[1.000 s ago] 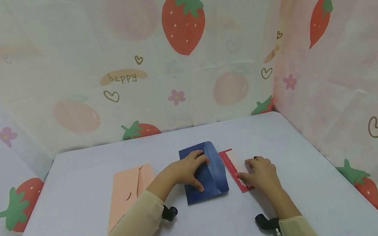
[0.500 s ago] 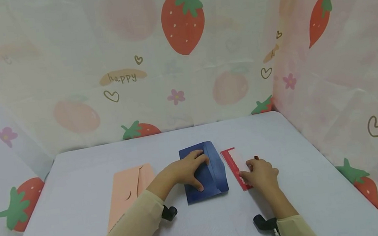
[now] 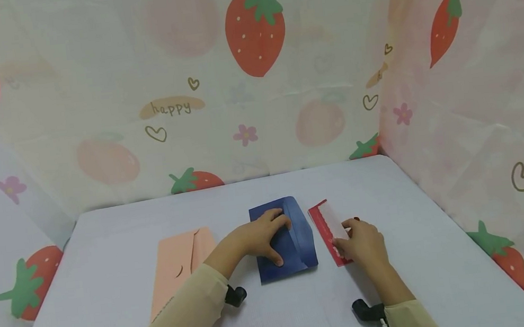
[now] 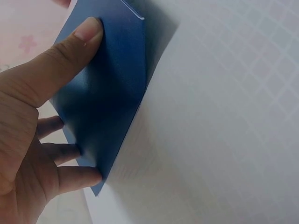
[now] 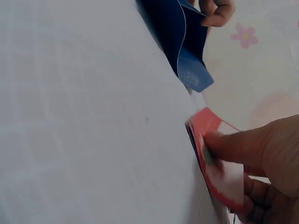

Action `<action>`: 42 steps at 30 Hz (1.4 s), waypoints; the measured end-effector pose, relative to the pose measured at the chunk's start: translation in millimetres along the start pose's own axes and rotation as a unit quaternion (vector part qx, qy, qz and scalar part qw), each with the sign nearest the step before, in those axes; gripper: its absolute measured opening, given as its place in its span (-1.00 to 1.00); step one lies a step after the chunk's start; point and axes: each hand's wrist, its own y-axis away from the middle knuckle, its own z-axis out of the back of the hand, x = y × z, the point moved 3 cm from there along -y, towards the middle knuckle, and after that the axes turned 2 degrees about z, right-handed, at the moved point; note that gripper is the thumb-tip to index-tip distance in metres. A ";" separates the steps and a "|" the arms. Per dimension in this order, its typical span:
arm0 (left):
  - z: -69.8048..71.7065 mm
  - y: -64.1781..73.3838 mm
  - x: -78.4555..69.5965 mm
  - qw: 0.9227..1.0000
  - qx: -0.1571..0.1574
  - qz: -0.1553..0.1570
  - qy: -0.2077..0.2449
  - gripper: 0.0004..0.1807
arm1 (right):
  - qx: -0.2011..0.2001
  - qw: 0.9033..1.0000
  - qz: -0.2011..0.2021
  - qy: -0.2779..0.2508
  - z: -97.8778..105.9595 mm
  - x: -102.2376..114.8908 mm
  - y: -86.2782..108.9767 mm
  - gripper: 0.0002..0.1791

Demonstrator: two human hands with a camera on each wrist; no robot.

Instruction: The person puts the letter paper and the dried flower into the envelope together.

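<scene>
A dark blue envelope (image 3: pixel 265 269) lies in the middle of the table with its flap spread to the right. My left hand (image 3: pixel 261 235) grips it, thumb on its face and fingers at the far side. From the right wrist view, the envelope's mouth gapes. Just to the right, my right hand (image 3: pixel 365 240) pinches a red and white card (image 3: pixel 326 226) between thumb and fingers. That card (image 5: pixel 205 122) bends slightly in the right wrist view, and several thin layers show at its edge. My fingers cover its lower right part.
A peach envelope (image 3: pixel 174 263) with a closed flap lies at the left, partly behind my left sleeve (image 3: pixel 182 313). The white table (image 3: pixel 297 319) meets strawberry-print sheeting (image 3: pixel 256 105) at the back and sides. Black camera mounts (image 3: pixel 368 309) sit at both wrists.
The red and white card has shifted slightly right, its far end now farther up and away from the blue envelope. My left hand has stayed in place on the blue envelope.
</scene>
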 end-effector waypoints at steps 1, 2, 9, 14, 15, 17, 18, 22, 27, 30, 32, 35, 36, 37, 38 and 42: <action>0.2 0.2 -0.2 1.000 0.000 0.000 0.000 -0.11 | 0.009 1.000 -0.003 -0.006 0.6 -0.8 0.2 -0.30; 0.3 0.3 -0.4 1.000 0.000 0.000 -0.001 -0.11 | 0.019 1.000 -0.006 -0.011 1.2 -1.7 0.3 -0.28; 2.7 1.0 -1.5 1.000 -0.002 0.002 0.003 -0.11 | 0.063 0.995 -0.004 -0.077 4.4 -9.8 -2.1 -0.32; 1.7 0.0 -0.8 1.000 0.005 -0.007 0.004 -0.14 | 0.101 0.984 -0.013 -0.149 3.7 -16.5 -2.7 -0.44; 1.1 -0.5 -0.7 1.000 0.008 -0.010 0.001 -0.15 | 0.103 0.983 -0.014 -0.153 4.1 -17.4 -2.4 -0.46; 0.6 -0.5 -1.7 1.000 0.013 -0.015 -0.004 -0.16 | 0.103 0.982 -0.015 -0.159 5.5 -18.8 -2.0 -0.50; 0.5 -0.3 -2.2 1.000 0.016 -0.015 -0.006 -0.16 | 0.101 0.982 -0.011 -0.157 6.3 -19.5 -2.0 -0.51; 2.2 2.0 -5.6 1.000 0.024 -0.006 -0.004 -0.17 | 0.092 0.984 -0.006 -0.154 10.3 -20.6 -1.4 -0.51; 3.6 4.5 -10.8 0.999 0.033 -0.001 0.001 -0.20 | 0.094 0.983 -0.003 -0.160 13.8 -19.3 -0.5 -0.48; 2.7 5.8 -12.4 0.999 0.030 0.002 0.012 -0.21 | 0.090 0.982 -0.002 -0.168 14.1 -18.9 -1.3 -0.49; 1.3 6.9 -12.9 0.999 0.026 0.005 0.020 -0.22 | 0.083 0.981 0.002 -0.177 14.4 -18.4 -2.5 -0.50; -0.9 8.9 -13.9 0.999 0.021 0.007 0.028 -0.21 | 0.071 0.976 0.006 -0.204 14.9 -17.6 -4.3 -0.51; -1.6 9.7 -14.4 0.999 0.020 0.009 0.029 -0.21 | 0.068 0.975 0.010 -0.212 15.2 -16.7 -4.7 -0.51; -2.2 10.6 -14.9 0.999 0.019 0.010 0.031 -0.21 | 0.066 0.973 0.014 -0.219 15.4 -15.8 -4.9 -0.52; -2.7 11.6 -15.5 0.999 0.019 0.011 0.035 -0.21 | 0.064 0.972 0.017 -0.227 15.7 -14.7 -5.1 -0.52; -4.8 15.8 -17.8 0.999 0.014 0.015 0.040 -0.21 | 0.063 0.964 0.026 -0.255 16.4 -9.1 -4.4 -0.51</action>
